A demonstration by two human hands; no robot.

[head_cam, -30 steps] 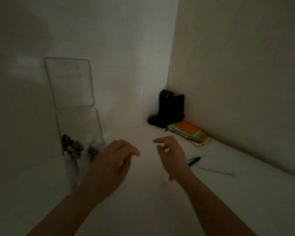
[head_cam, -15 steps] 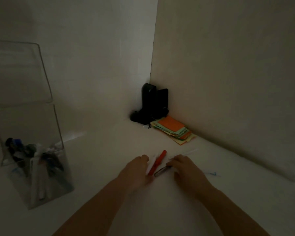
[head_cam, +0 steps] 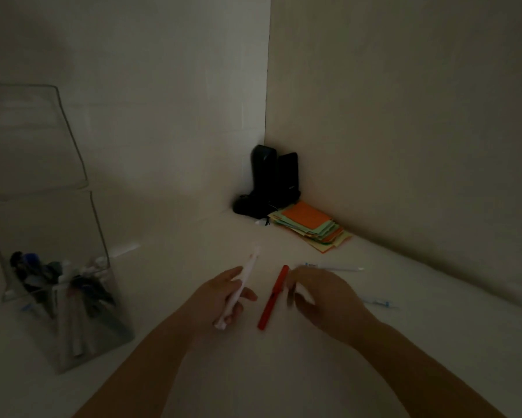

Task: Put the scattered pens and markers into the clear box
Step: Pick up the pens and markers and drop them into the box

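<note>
The clear box (head_cam: 101, 233) stands at the left with its lid (head_cam: 33, 140) raised, and several pens and markers sit inside. My left hand (head_cam: 220, 297) grips a white pen (head_cam: 241, 288) that points up and away. A red pen (head_cam: 273, 297) lies on the white table between my hands. My right hand (head_cam: 323, 300) is curled just right of it, blurred, with what looks like a thin dark pen (head_cam: 291, 294) in its fingers. Beyond it lie a white pen (head_cam: 332, 267) and a bluish pen (head_cam: 377, 302).
A stack of orange, green and yellow paper notes (head_cam: 311, 227) lies near the corner of the two walls. Black upright devices with a cord (head_cam: 271, 182) stand behind it. The scene is dim.
The view has swung right, so the box now sits at the far left. My left hand has lifted the white pen off the table. My right hand has closed around the dark pen.
</note>
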